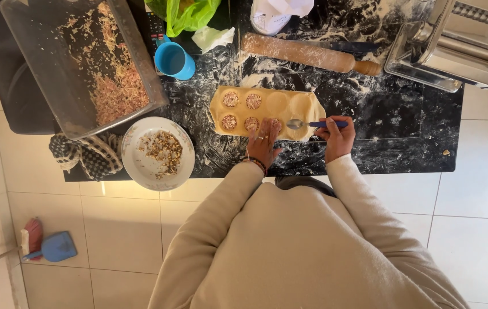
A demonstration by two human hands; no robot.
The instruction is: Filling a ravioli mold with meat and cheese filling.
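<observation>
Right hand (338,136) closed around a blue-handled spoon (313,123); left hand (264,142) presses fingertips into the dough sheet (272,106). Dough judged soft, tearable; handle by its edges.

A pale dough sheet (267,106) lies flat over a mould with filled hollows, a blue-handled spoon (315,123) resting across its near edge.

Seen from above, a person in a cream sweater leans over a floured black counter (393,123). Their left hand (264,143) presses on a sheet of dough (267,111) draped over a round-hollowed mould, several hollows filled. Their right hand (337,136) holds a blue-handled spoon (313,123) over the dough. Nearby lie a rolling pin (310,54), a white plate (135,166), a blue cup (174,60) and a glass dish of filling (49,74).
</observation>
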